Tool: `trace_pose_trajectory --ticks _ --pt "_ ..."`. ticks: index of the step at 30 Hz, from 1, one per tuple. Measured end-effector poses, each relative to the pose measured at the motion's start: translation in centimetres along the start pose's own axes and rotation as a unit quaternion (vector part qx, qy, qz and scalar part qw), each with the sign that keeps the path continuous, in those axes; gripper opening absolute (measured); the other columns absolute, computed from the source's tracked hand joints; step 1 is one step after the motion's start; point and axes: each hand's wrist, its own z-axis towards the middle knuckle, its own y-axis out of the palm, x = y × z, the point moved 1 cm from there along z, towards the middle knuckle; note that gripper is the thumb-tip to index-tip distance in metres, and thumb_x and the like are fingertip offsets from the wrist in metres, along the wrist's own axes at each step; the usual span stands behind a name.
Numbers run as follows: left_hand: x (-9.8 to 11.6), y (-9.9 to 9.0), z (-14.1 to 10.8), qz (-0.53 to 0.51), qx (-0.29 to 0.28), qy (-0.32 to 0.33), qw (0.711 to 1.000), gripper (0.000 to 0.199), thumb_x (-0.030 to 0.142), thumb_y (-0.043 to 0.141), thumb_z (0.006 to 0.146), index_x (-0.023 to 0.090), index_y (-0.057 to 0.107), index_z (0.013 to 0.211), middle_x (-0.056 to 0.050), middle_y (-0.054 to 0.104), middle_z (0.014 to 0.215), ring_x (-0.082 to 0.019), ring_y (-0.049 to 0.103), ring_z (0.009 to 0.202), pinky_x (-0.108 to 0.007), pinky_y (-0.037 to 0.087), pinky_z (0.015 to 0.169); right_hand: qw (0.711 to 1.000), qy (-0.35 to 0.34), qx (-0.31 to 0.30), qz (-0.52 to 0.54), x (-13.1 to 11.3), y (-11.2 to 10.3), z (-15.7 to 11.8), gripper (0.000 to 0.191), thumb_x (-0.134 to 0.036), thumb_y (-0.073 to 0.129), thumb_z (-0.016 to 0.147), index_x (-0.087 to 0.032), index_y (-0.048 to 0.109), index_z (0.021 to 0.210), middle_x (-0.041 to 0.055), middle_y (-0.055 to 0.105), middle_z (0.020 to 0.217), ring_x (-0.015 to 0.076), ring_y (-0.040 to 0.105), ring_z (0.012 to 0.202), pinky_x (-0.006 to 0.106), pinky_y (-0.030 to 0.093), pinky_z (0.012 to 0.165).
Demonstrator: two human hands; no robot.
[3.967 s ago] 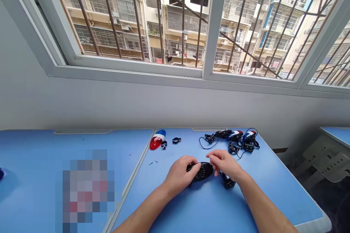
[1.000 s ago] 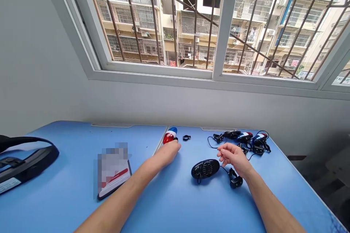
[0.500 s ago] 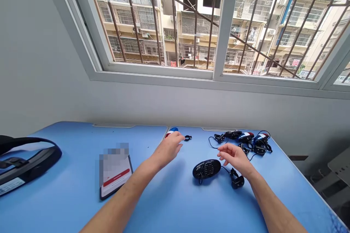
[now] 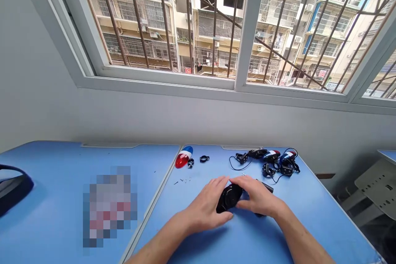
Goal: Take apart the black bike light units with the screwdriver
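A black oval bike-horn housing (image 4: 229,199) is between my two hands over the near part of the blue table. My left hand (image 4: 210,202) wraps its left end, thumb at the near side and fingers over the far side. My right hand (image 4: 258,196) grips the right end with thumb and fingers. Both hands are closed round it and hide its ends. Black parts (image 4: 266,186) show partly behind my right hand. Farther back lie a red, white and blue oval cover (image 4: 184,157) and two small black clamp rings, one (image 4: 204,159) to the right.
Several small screws (image 4: 186,180) lie left of my hands. At the back right is a cluster of similar horns (image 4: 272,156) with black cables and clamps. A blurred-out flat item (image 4: 109,206) rests on the left, with a black strapped object (image 4: 14,187) beyond it.
My left hand has come back from beside the coloured cover to the black housing. My right hand has moved onto it too, and both now grip it. The camera view has shifted right.
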Motion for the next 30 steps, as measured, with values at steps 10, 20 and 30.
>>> trace_pose_trajectory --ticks 10,20,30 --pt "-0.7 1.0 -0.2 0.050 0.082 0.002 0.995 0.047 0.014 0.058 0.074 0.022 0.055 0.120 -0.011 0.063 0.117 -0.032 0.058 0.105 -0.044 0.046 0.091 0.999 0.047 0.024 0.014 -0.7 -0.1 0.2 0.047 -0.033 0.077 0.074 -0.023 0.066 0.118 0.0086 0.071 0.111 0.0297 0.063 0.100 0.039 0.048 0.085" --pt "-1.3 0.9 -0.3 -0.039 0.111 -0.036 0.992 0.040 0.016 0.061 0.067 0.020 0.059 0.106 -0.006 0.066 0.103 -0.025 0.060 0.092 -0.036 0.046 0.081 0.998 0.037 0.007 0.047 -0.3 -0.1 -0.1 0.069 -0.036 0.081 0.069 -0.019 0.057 0.131 0.0100 0.065 0.123 0.0294 0.058 0.109 0.042 0.047 0.091" --pt "-0.5 0.0 0.1 -0.167 0.123 -0.079 0.975 0.036 0.021 0.065 0.065 0.019 0.064 0.100 -0.003 0.066 0.096 -0.023 0.060 0.089 -0.030 0.045 0.078 0.979 0.054 0.048 0.189 0.5 0.7 0.3 0.060 -0.026 0.076 0.070 -0.022 0.058 0.128 0.0053 0.068 0.114 0.0241 0.062 0.100 0.040 0.050 0.090"
